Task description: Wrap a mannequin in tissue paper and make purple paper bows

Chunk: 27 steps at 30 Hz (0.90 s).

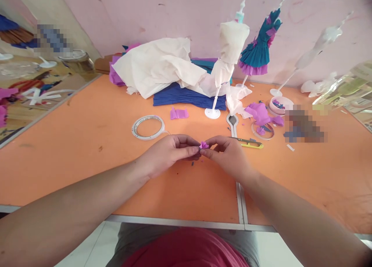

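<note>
Between my two hands is a small pleated purple paper flower point(204, 145), just above the orange tabletop point(186, 197). My left hand point(183, 149) pinches its left side with thumb and fingers. From the other side, my right hand point(222, 149) has thumb and forefinger closed on the same piece. Just past my left hand lies a roll of white tape point(148, 127). A strip of purple crepe paper point(179, 113) rests behind it. Near my right hand are a yellow-and-black utility knife point(251, 143) and a pair of scissors point(232, 121), partly hidden.
White crepe paper point(162, 65) is heaped over folded blue paper point(186, 96) at the back. Nearby stand a white-wrapped mannequin point(232, 42), one in a teal dress point(261, 46) and a bare one point(315, 50). Purple scraps point(258, 112) and a round tub point(281, 105) are at right.
</note>
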Available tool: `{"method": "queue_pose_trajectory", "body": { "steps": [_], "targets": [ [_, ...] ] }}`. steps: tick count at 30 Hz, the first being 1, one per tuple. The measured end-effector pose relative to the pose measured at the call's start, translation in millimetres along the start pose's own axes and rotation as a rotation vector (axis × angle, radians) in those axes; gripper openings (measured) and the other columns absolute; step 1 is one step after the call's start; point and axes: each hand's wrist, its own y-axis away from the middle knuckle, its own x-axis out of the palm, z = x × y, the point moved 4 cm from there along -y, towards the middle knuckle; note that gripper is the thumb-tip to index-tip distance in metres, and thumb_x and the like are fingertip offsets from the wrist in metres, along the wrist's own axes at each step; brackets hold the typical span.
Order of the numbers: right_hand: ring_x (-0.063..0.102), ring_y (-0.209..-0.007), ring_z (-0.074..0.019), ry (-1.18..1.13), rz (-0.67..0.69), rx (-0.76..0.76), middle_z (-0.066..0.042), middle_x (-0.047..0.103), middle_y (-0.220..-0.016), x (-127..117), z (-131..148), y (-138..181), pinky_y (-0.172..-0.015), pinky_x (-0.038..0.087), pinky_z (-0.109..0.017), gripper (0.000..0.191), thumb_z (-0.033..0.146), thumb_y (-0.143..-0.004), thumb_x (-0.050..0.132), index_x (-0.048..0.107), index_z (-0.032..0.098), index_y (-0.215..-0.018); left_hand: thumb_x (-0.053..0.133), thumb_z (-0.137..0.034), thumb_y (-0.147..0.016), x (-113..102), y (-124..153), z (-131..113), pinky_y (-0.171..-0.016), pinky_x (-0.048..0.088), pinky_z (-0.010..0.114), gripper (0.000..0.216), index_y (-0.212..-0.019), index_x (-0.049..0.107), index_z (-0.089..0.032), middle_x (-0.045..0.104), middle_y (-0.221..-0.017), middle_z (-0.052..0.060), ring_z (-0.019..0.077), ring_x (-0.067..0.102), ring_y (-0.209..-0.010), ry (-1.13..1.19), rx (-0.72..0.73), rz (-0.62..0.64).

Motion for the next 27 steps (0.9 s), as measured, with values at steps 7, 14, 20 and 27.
{"method": "queue_pose_trajectory", "body": {
  "steps": [7, 14, 20, 27],
  "targets": [
    [0.058, -0.081, -0.0122, 0.132, 0.052, -0.265, -0.001, 0.062, -0.117, -5.8, 19.1, 11.1, -0.054, 0.046, -0.02, 0.047, 0.013, -0.074, 0.057, 0.062, 0.031, -0.117, 0.073, -0.04, -0.075, -8.0, 1.2, -4.6, -0.088, 0.051, 0.039, 0.026, -0.089, 0.07, -0.018, 0.069, -0.087, 0.005, 0.0195, 0.065, -0.086, -0.097, 0.02, -0.087],
    [0.055, -0.061, -0.0092, 0.235, -0.122, -0.251, 0.002, 0.069, -0.083, -7.0, 15.7, 5.7, -0.055, 0.043, -0.023, 0.008, 0.026, -0.078, 0.065, 0.072, 0.026, -0.083, 0.07, -0.042, -0.077, -1.9, 3.0, -5.6, -0.085, 0.051, 0.039, 0.035, -0.105, 0.065, -0.021, 0.067, -0.101, 0.006, 0.0216, 0.063, -0.094, -0.051, 0.031, -0.056],
    [0.06, -0.063, -0.0099, 0.041, -0.106, -0.07, 0.002, 0.071, -0.082, -1.4, 8.6, 5.0, -0.058, 0.046, -0.022, 0.009, 0.028, -0.079, 0.063, 0.07, 0.024, -0.082, 0.073, -0.038, -0.074, 0.6, 2.6, -3.5, -0.082, 0.049, 0.036, 0.029, -0.095, 0.069, -0.019, 0.069, -0.09, 0.005, 0.0213, 0.063, -0.087, -0.19, 0.038, -0.085],
    [0.06, -0.066, -0.0107, 0.019, -0.016, -0.045, 0.001, 0.069, -0.081, 2.6, 10.1, 2.8, -0.059, 0.046, -0.022, 0.007, 0.025, -0.077, 0.062, 0.067, 0.021, -0.081, 0.072, -0.042, -0.073, -5.4, 2.6, -5.8, -0.082, 0.048, 0.035, 0.025, -0.085, 0.073, -0.021, 0.072, -0.089, 0.004, 0.0237, 0.065, -0.09, -0.359, 0.043, -0.189]
  ]
}}
